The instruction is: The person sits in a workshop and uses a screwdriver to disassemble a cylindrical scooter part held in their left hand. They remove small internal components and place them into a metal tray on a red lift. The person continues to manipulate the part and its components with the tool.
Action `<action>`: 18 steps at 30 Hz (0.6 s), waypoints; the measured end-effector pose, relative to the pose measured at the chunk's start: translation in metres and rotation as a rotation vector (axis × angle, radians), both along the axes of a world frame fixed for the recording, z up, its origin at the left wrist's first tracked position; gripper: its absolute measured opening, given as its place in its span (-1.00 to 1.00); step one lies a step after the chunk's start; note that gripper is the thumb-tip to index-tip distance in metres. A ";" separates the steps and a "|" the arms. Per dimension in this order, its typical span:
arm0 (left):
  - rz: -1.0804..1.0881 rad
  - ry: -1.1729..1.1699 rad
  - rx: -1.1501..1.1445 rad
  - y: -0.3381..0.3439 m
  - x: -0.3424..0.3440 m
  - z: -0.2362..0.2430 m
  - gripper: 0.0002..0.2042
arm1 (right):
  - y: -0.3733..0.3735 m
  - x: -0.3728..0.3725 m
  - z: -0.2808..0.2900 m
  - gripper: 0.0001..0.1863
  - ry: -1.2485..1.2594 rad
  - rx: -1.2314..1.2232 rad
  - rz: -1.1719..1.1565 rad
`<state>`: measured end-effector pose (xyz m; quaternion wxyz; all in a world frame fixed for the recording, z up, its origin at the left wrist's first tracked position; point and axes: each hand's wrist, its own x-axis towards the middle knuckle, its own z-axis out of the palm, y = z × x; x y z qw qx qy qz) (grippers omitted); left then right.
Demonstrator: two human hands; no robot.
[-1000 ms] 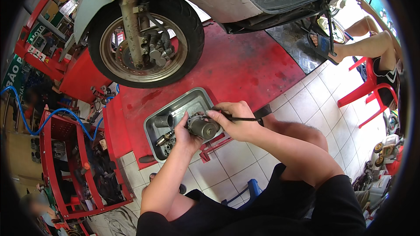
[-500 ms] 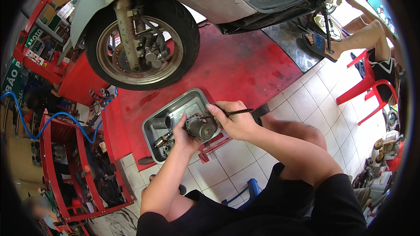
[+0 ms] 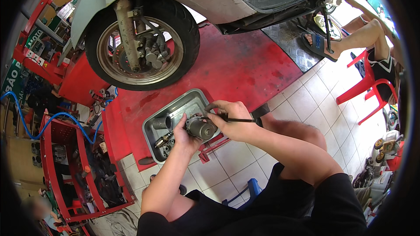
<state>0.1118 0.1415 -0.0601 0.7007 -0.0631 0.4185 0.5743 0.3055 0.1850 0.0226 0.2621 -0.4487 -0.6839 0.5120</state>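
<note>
My left hand (image 3: pixel 185 138) is closed around a small cylindrical metal motor (image 3: pixel 201 129), held above the near side of a steel tray (image 3: pixel 190 94). My right hand (image 3: pixel 232 123) pinches a thin dark-handled tool (image 3: pixel 243 120), its working end against or close to the motor's upper edge; the tip is too small to make out. Inside the tray lie a hollow metal cylinder (image 3: pixel 162 123), a shaft-like part with a copper-coloured section (image 3: pixel 163 140) and several small metal pieces near the left corner.
The tray rests on a red lift platform (image 3: pixel 236 67), below a scooter's front wheel (image 3: pixel 142 41). On the left stand a red tool cart (image 3: pixel 65 166) and a coiled blue hose (image 3: pixel 65 114). Another person's sandalled foot (image 3: pixel 321 46) and a red plastic chair (image 3: pixel 365 81) are at right.
My right hand has shifted slightly and its fingers have changed position on the tool, whose handle now tilts lower to the right. My left hand and the motor stay nearly still.
</note>
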 end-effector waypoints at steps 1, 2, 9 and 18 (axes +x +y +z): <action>-0.008 -0.007 0.010 -0.001 -0.003 -0.002 -0.49 | 0.000 0.001 0.002 -0.75 -0.047 -0.020 0.024; -0.021 -0.014 0.021 -0.001 -0.004 -0.005 -0.49 | 0.001 0.002 -0.006 -0.75 0.004 0.129 0.043; 0.007 0.017 -0.038 0.002 0.004 0.006 -0.48 | -0.003 -0.004 -0.019 -0.83 0.105 0.129 -0.046; -0.041 0.047 0.002 0.001 -0.001 0.004 -0.48 | -0.001 0.001 -0.028 -0.84 0.095 0.329 0.047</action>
